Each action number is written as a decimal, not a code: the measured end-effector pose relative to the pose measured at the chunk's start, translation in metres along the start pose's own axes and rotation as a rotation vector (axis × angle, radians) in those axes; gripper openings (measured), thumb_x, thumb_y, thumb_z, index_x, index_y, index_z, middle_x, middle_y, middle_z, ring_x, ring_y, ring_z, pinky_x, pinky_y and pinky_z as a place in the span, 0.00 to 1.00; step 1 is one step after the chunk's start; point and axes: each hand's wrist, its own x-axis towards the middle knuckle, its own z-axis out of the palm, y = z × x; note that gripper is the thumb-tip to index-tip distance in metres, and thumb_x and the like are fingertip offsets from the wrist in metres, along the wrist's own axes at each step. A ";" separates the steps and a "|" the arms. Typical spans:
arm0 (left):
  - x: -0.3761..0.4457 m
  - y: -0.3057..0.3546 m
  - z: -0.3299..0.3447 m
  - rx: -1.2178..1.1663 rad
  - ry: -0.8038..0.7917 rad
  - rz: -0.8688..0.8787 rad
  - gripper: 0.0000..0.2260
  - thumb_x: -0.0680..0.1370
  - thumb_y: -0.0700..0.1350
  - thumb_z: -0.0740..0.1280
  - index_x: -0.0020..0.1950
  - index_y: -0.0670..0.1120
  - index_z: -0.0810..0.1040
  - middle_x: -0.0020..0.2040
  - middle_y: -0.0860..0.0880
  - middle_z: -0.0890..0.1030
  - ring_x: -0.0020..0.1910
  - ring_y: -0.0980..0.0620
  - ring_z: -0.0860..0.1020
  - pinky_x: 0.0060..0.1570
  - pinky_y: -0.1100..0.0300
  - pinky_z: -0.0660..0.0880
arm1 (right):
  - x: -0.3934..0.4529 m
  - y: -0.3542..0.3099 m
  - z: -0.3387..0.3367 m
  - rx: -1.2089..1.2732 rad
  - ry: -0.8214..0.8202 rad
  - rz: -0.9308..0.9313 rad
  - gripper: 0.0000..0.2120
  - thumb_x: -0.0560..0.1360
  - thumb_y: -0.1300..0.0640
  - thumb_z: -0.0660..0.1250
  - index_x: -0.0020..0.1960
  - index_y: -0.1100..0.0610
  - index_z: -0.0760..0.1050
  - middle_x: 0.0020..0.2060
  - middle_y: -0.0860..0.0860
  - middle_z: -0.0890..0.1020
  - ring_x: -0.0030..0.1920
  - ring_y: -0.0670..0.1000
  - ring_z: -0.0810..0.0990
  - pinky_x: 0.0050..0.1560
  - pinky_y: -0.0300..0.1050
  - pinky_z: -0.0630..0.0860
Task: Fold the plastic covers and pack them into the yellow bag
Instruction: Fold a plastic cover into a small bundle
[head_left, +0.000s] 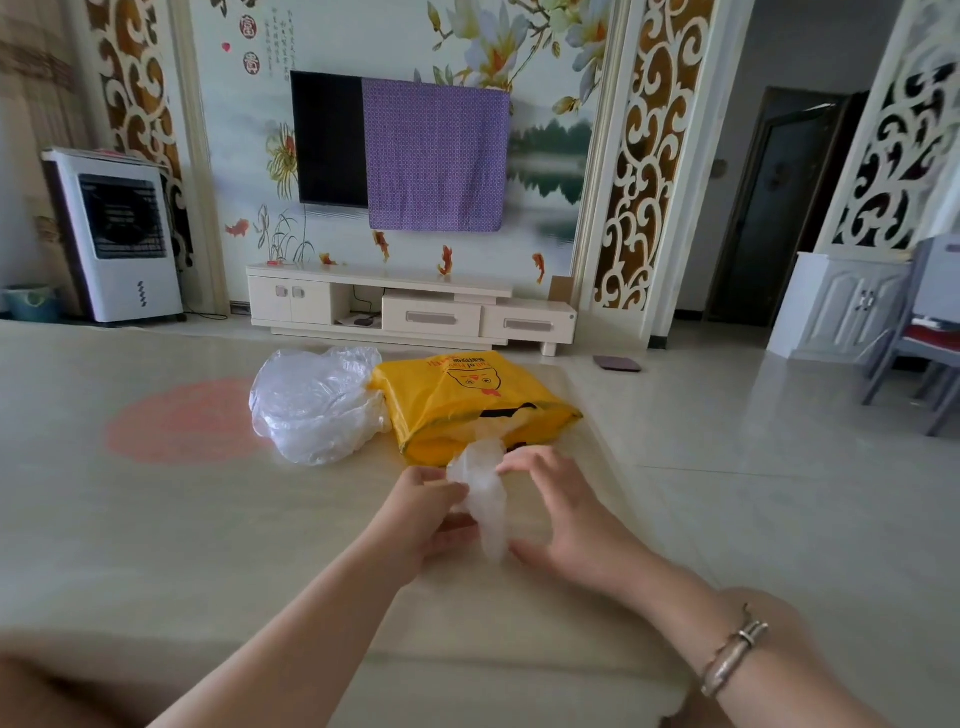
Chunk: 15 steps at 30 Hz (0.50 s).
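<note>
A crumpled, translucent white plastic cover (483, 499), bunched into a narrow upright wad, is pinched between the left hand (428, 512) and the right hand (558, 512), fingers of both curled onto it, above the pale floor mat (156, 545) near its right edge; a metal bracelet (732, 657) is worn on the right wrist. Just beyond, the yellow bag (467, 405) is laid on the mat with its mouth turned toward the hands, and clear plastic is seen inside it. A loose heap of clear plastic covers (317, 402) is lying against the bag's left side.

folded cover (485, 499), yellow bag (467, 400) perhaps open
</note>
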 end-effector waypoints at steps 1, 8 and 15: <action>0.001 -0.001 0.000 -0.004 0.003 0.001 0.16 0.78 0.35 0.65 0.65 0.39 0.68 0.58 0.36 0.78 0.41 0.45 0.82 0.35 0.53 0.81 | -0.002 -0.001 0.001 -0.004 0.008 -0.023 0.25 0.70 0.46 0.70 0.63 0.41 0.65 0.61 0.40 0.67 0.63 0.45 0.66 0.65 0.37 0.64; -0.004 -0.002 0.003 -0.015 -0.003 -0.019 0.15 0.78 0.34 0.66 0.63 0.39 0.68 0.47 0.38 0.81 0.37 0.46 0.82 0.32 0.56 0.81 | -0.005 -0.010 0.006 -0.033 -0.004 -0.088 0.18 0.71 0.42 0.67 0.59 0.44 0.69 0.57 0.40 0.71 0.60 0.45 0.69 0.62 0.47 0.70; -0.006 0.002 0.000 -0.093 0.000 -0.052 0.16 0.77 0.32 0.66 0.63 0.36 0.68 0.53 0.34 0.79 0.37 0.45 0.81 0.32 0.57 0.82 | -0.003 -0.014 0.007 -0.047 0.072 -0.100 0.12 0.72 0.49 0.66 0.55 0.49 0.73 0.54 0.41 0.73 0.58 0.45 0.72 0.60 0.41 0.70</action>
